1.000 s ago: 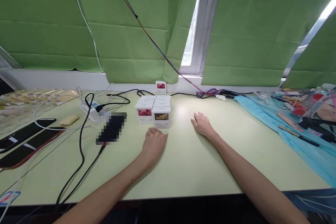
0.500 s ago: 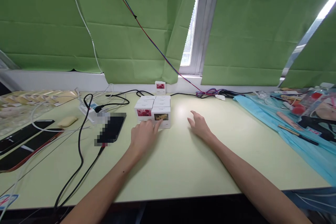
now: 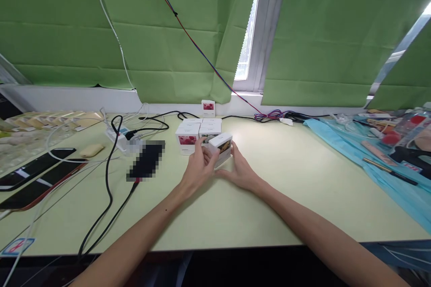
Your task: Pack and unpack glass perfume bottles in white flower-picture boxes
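A small white box with a dark yellow-flower picture (image 3: pixel 222 145) is held tilted between my two hands, just in front of a cluster of similar boxes. My left hand (image 3: pixel 199 166) grips its left side, fingers curled and thumb along the near face. My right hand (image 3: pixel 240 169) touches its right side with fingers and has the thumb stretched beneath. Behind stand several white boxes in close rows, among them one with a pink-red picture (image 3: pixel 187 140). A single white box (image 3: pixel 208 107) with a red picture stands apart by the wall.
Left of the boxes are a pixelated dark phone (image 3: pixel 146 160), a power strip (image 3: pixel 116 139), cables and two more phones (image 3: pixel 37 168). Bubble wrap lies at the far left. On the right, a blue cloth (image 3: pixel 367 166) carries a pen, bottles and other items.
The front right box has been pulled from the cluster toward me and turned at an angle. My right hand has moved left to it, and my left hand has shifted right and closed on it.
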The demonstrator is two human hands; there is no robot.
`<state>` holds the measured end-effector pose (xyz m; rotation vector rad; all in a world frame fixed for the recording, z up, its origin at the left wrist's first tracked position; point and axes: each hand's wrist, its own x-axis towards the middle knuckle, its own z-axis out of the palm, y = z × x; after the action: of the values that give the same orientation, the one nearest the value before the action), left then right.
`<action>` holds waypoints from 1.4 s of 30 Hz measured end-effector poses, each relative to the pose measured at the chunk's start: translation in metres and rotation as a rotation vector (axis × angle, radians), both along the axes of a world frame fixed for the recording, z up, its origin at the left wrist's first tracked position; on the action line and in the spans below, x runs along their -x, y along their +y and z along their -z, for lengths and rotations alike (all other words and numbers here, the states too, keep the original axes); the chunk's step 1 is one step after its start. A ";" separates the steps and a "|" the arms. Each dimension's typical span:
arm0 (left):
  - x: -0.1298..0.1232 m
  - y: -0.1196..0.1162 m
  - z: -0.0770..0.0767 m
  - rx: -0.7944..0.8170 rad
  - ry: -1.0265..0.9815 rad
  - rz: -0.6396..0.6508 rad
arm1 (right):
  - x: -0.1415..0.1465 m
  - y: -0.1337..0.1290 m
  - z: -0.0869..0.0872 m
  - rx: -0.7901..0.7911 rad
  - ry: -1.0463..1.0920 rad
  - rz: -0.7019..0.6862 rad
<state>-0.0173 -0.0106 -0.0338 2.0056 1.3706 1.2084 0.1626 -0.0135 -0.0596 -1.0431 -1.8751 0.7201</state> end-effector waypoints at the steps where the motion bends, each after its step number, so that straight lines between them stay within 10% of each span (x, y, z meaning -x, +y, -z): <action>1: -0.003 -0.002 0.001 0.022 -0.030 0.054 | -0.002 0.003 0.000 -0.010 0.025 0.003; 12: -0.002 -0.002 -0.009 -0.012 0.043 0.110 | 0.002 0.011 0.016 -0.077 0.075 0.095; 27: 0.015 0.006 -0.036 0.057 0.277 -0.022 | -0.018 0.010 -0.013 -0.402 -0.341 -0.023; 42: 0.022 0.026 -0.001 0.450 -0.033 0.093 | -0.040 0.012 -0.020 -0.223 -0.421 -0.159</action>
<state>-0.0389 0.0150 -0.0329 1.7018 1.3705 0.7998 0.2022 -0.0015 -0.0398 -0.9608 -2.3592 0.3826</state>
